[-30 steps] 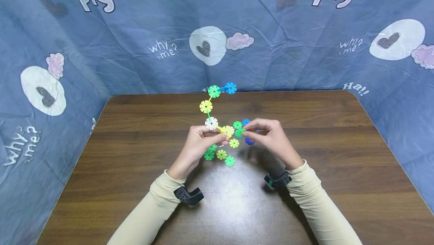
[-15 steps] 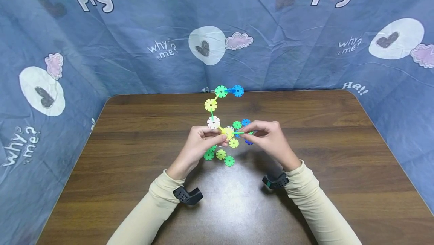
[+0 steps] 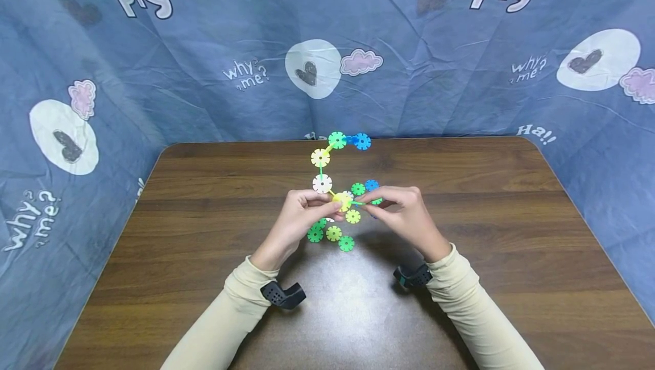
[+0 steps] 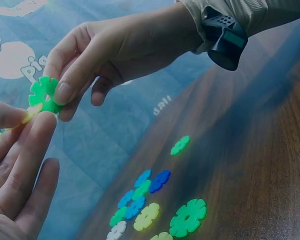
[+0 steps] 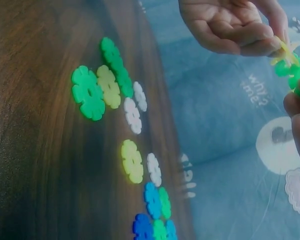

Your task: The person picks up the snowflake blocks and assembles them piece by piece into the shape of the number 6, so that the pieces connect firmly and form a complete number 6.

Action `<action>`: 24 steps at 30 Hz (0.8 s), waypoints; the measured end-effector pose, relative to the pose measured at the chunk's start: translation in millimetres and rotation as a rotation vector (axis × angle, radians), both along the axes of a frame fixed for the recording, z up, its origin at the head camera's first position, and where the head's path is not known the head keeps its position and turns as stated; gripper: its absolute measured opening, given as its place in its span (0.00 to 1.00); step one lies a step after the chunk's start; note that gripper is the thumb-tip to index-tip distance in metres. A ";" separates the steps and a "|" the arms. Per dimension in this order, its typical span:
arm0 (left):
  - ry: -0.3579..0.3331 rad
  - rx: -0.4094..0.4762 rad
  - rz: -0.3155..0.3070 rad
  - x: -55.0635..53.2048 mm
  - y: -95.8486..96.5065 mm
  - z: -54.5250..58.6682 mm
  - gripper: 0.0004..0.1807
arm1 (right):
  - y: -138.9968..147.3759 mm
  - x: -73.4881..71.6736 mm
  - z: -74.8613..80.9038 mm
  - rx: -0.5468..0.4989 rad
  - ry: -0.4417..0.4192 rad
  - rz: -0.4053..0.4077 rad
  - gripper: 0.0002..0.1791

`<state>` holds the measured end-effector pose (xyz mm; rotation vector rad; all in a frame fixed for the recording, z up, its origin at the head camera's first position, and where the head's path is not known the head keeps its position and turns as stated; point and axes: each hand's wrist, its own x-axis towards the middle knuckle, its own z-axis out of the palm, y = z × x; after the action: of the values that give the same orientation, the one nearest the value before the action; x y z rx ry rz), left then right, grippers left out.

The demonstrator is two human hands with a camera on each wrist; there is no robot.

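My left hand pinches a yellow snowflake disc at the near end of a curved chain of linked discs. From there the chain runs up through a white disc, a yellow disc and a green disc to a blue disc. With thumb and fingertips my right hand pinches a green snowflake disc, seen edge-on in the head view. In the left wrist view the green disc's edge meets the yellow disc's edge, at right angles to it.
Loose snowflake discs lie on the wooden table below the hands, among them a green disc, a yellow-green disc, a dark blue disc and a white disc. A blue printed cloth hangs behind the table's far edge.
The green disc in my right hand has turned from facing the head camera to edge-on and moved left to the yellow disc. The chain's upper end has swung to the right.
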<state>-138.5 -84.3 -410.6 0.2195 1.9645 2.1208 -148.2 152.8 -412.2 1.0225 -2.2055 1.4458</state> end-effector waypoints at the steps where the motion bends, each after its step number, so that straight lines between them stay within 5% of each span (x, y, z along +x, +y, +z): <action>1: -0.003 -0.007 -0.003 0.0 0.0 -0.1 0.12 | 0.0 -0.1 -0.3 -0.001 -0.004 0.006 0.12; 24: 0.007 -0.027 -0.057 0.1 -4.4 3.5 0.13 | -5.6 1.7 -5.1 -0.005 0.105 -0.006 0.11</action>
<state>-138.4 -88.6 -407.1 0.2755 1.9660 2.0593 -146.6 147.2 -417.3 1.0645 -2.1282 1.3627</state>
